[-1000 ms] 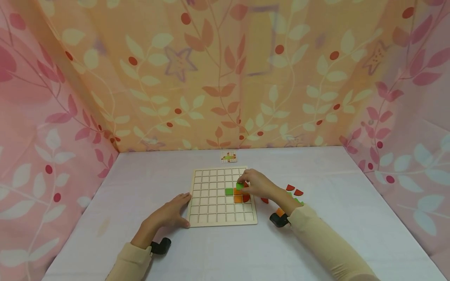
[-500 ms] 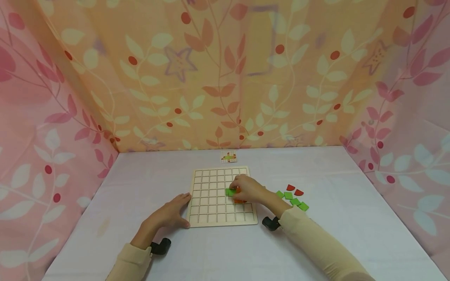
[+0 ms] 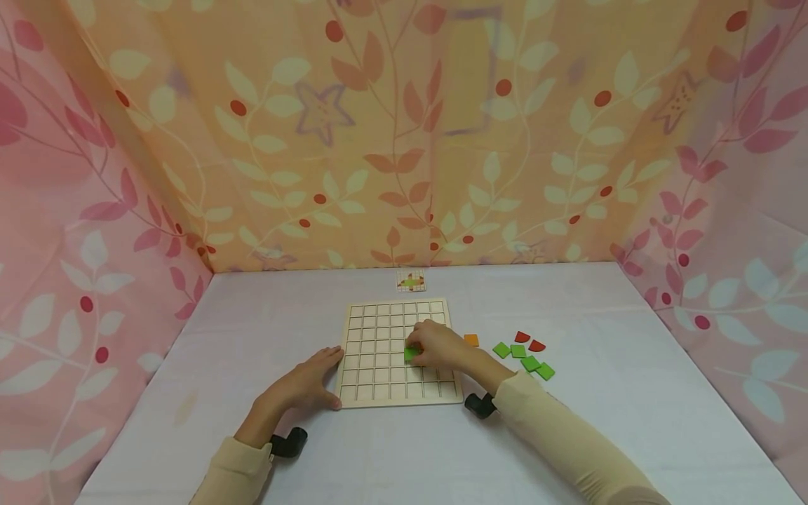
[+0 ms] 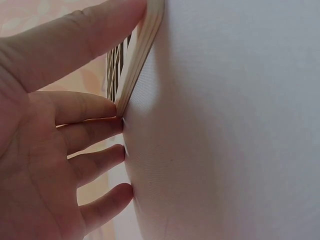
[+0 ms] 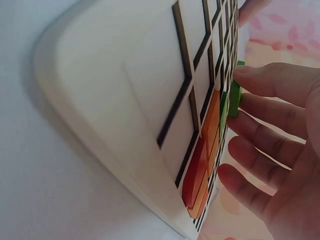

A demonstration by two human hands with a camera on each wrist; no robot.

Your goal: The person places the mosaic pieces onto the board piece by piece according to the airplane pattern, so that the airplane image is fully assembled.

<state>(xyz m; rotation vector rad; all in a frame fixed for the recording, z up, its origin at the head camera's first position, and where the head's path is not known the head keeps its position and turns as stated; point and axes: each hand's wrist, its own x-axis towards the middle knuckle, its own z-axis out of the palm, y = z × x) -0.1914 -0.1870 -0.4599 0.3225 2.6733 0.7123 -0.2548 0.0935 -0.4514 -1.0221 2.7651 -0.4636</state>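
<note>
A wooden grid board (image 3: 382, 356) lies on the white table. My left hand (image 3: 306, 380) rests at its left side, thumb by the near corner; in the left wrist view the fingertips (image 4: 117, 107) touch the board's edge and the cloth. Over the right half of the board, my right hand (image 3: 438, 345) pinches a green square tile (image 5: 235, 99) between thumb and fingers. In the right wrist view, orange tiles (image 5: 212, 120) and a red piece (image 5: 194, 175) sit in the grid. The right hand covers most of the placed pieces in the head view.
Right of the board lie an orange square (image 3: 471, 340), several loose green squares (image 3: 518, 351) and two red quarter-round pieces (image 3: 536, 346). A small patterned card (image 3: 411, 281) is behind the board. Floral curtains (image 3: 404, 140) enclose the table.
My right hand has moved left and slightly nearer over the board with the green tile. Loose tiles on the right have come into view from behind the arm. The left hand stays put.
</note>
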